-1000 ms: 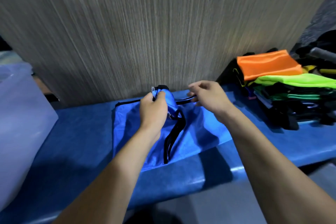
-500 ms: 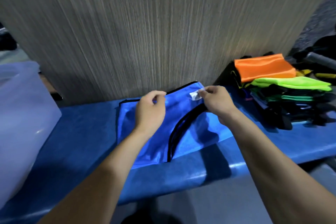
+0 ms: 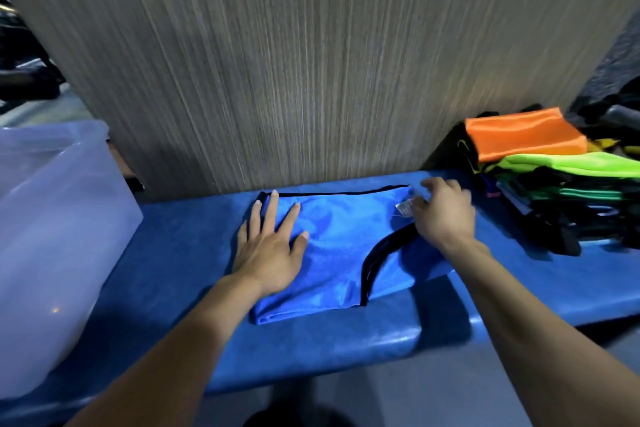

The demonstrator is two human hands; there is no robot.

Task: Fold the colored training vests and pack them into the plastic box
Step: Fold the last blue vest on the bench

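A blue padded bench (image 3: pixel 346 350) runs across the view, and behind it stands a grey panel (image 3: pixel 311 62) with fine vertical lines. The blue vest (image 3: pixel 332 246), edged in black, lies flat on the bench just in front of this panel. To the left of the vest, well apart, stands the translucent plastic box (image 3: pixel 52 236), cut off by the picture's edge; I cannot make out what is inside. To the right of the vest there is a pile of vests (image 3: pixel 561 184) with an orange one on top and a lime-green one under it; the lower layers are dark and hard to tell apart. The left hand (image 3: pixel 273 250) presses on the vest's left part with straight, spread fingers. The right hand (image 3: pixel 440 215) pinches the vest's far right corner beside a small white label (image 3: pixel 404 209). Half a second ago the left hand's fingers were bent at the vest's far edge; now it lies flat, and the vest looks smoother and wider.
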